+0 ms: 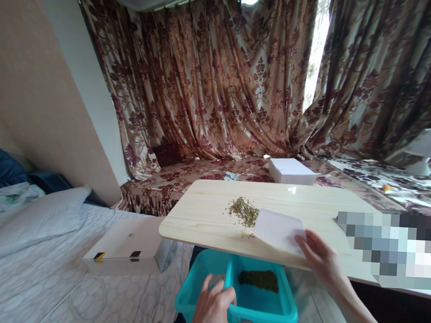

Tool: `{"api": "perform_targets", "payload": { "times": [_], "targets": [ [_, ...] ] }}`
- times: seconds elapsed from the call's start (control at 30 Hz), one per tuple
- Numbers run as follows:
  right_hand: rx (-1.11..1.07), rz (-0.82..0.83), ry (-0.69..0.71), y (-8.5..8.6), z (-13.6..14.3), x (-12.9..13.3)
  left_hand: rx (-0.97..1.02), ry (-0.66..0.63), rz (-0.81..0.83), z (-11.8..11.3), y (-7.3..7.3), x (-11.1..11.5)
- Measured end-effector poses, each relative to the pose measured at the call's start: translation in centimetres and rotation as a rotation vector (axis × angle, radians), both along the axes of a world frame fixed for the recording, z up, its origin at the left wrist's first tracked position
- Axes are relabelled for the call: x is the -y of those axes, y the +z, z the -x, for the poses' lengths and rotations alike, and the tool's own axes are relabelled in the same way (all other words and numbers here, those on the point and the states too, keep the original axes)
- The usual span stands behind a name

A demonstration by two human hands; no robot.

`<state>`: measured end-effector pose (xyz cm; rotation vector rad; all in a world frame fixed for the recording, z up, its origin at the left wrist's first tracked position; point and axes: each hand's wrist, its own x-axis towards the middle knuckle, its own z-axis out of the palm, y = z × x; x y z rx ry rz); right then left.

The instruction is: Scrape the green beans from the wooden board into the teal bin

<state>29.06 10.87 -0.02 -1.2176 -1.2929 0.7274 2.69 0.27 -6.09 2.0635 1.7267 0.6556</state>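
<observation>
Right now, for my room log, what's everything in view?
Table: one, pale wood, centre
Pile: one, green granules, on table
Sheet: one, white, beside pile
Bin: one, teal, below table
Heap: one, dark green, bin's right compartment
Bed: one, whitish, left
Boxes: two, white, beyond table and on bed
Pillow: one, white, on bed
Bundle: one, dark blue, far left
Curtains: several, floral brown, back
Floral-covered surface: one, brownish, behind table
Lamp: one, white, far right
Small item: one, orange, right
Pixelated patch: one, unreadable, right
Left hand: one, over bin's divider
Right hand: one, holding sheet
</observation>
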Motion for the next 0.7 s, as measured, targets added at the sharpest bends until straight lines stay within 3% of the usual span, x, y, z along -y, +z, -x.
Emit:
{"api": "perform_targets", "payload": {
  "times": [0.23,0.7],
  "targets": [
    [-0.003,0.011,0.006,0.2,0.3,0.5,0.009,0.027,0.014,-0.1,-0.2,0.1],
    [-0.037,0.002,0.015,-0.3,1.1,-0.4,0.006,0.059,0.095,-0.7,2.1,1.0]
  ]
}}
